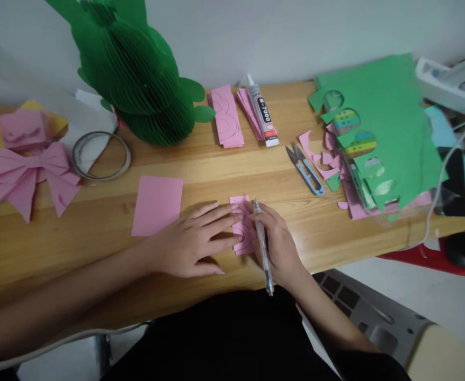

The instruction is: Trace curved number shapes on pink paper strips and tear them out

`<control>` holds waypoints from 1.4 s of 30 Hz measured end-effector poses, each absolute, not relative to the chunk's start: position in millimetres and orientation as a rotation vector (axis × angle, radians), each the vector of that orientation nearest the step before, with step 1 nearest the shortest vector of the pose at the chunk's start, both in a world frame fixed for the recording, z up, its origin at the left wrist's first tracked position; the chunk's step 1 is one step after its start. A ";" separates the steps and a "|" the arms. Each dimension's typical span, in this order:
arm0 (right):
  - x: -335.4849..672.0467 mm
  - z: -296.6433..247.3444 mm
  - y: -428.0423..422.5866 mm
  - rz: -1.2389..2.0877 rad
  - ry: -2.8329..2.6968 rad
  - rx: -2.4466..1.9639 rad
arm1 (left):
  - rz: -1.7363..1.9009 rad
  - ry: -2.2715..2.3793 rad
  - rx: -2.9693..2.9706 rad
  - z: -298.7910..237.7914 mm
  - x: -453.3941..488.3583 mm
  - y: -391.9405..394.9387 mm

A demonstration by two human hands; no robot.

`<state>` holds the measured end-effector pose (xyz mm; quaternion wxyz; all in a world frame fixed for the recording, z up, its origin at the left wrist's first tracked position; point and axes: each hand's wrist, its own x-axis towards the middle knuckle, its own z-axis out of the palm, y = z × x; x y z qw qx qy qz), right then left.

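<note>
A small stack of pink paper strips [242, 244] with curved outlines drawn on it lies near the table's front edge. My left hand [200, 241] rests flat with its fingers spread, the fingertips on the strips' left side. At their right side is my right hand [276, 238], closed around a clear pen [263, 248] whose one end points toward me. The right fingertips touch the paper's right edge or lie just beside it; I cannot tell which. A plain pink paper sheet [159, 203] lies left of my left hand.
Behind are outlined pink strips [226, 116], a glue tube [262, 114] and blue thread snips [306, 169]. Cut green sheets [379, 127] and pink scraps lie right. To the left stand a green honeycomb paper figure [137, 79], a tape roll [126, 164] and a pink paper bow [32, 169].
</note>
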<state>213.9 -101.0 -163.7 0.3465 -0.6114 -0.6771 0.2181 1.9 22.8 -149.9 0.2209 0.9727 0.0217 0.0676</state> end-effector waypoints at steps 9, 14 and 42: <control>213.5 -161.3 -100.3 0.571 -1.762 -1.587 | 0.150 0.069 2.686 -149.2 1.2 22.1; 213.5 -160.4 -100.1 0.560 -1.776 -1.586 | 0.164 0.067 2.695 -150.6 0.2 22.5; 210.2 -163.5 -98.5 0.472 -1.796 -1.594 | 0.174 0.053 2.666 -154.6 1.6 24.4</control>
